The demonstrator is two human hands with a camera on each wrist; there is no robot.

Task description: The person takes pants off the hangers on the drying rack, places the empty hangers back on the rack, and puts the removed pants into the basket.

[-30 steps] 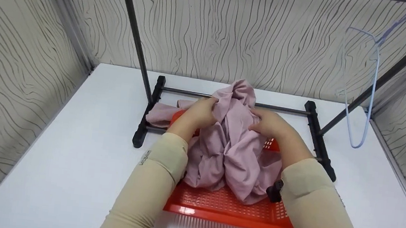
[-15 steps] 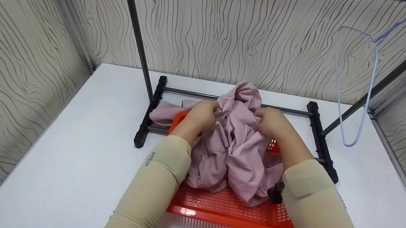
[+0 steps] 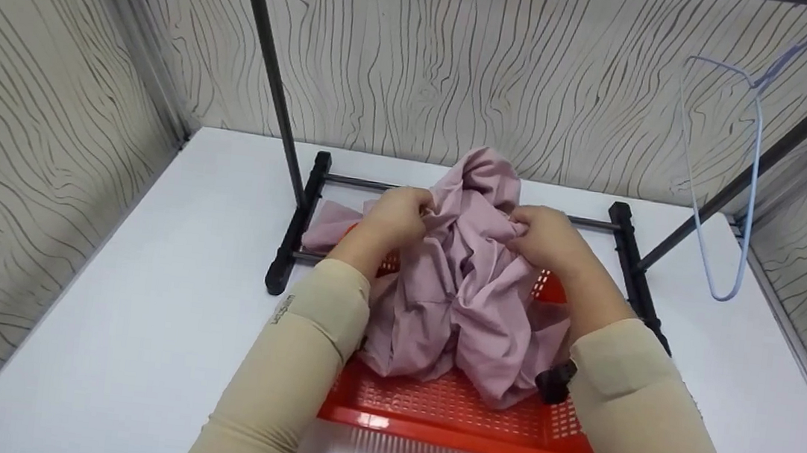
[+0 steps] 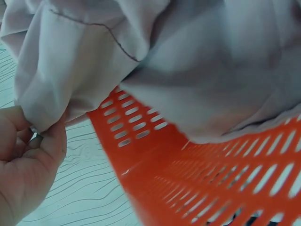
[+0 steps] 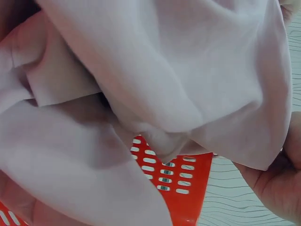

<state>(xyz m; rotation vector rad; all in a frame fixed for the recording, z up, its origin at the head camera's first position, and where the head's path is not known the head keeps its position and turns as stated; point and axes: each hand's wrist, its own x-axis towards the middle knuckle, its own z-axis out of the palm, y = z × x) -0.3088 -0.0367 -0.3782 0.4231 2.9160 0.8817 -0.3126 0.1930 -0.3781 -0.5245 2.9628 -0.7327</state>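
A crumpled pink garment [image 3: 474, 264] hangs in loose folds over a red plastic basket [image 3: 455, 446], its lower part inside. My left hand [image 3: 398, 218] pinches the cloth near its upper left side; in the left wrist view, thumb and fingers of that hand [image 4: 33, 160] close on an edge of the garment [image 4: 211, 61], close to a dark seam line. On the opposite side my right hand [image 3: 548, 238] pinches the cloth too, and the right wrist view has that hand [image 5: 277, 179] at a lower corner of the garment [image 5: 211, 56]. Some fingertips are hidden in folds.
Behind and around the basket stands a black garment rack, with its left foot [image 3: 294, 222] and right foot [image 3: 635, 270] on the white table [image 3: 142, 289]. A pale blue hanger [image 3: 752, 180] hangs from its top bar at right. A patterned wall [image 3: 421, 56] closes the back.
Both hands have risen slightly, with their fingers drawn in on the cloth. The garment's top is higher and its upper part is spread a little wider. The hanger sways.
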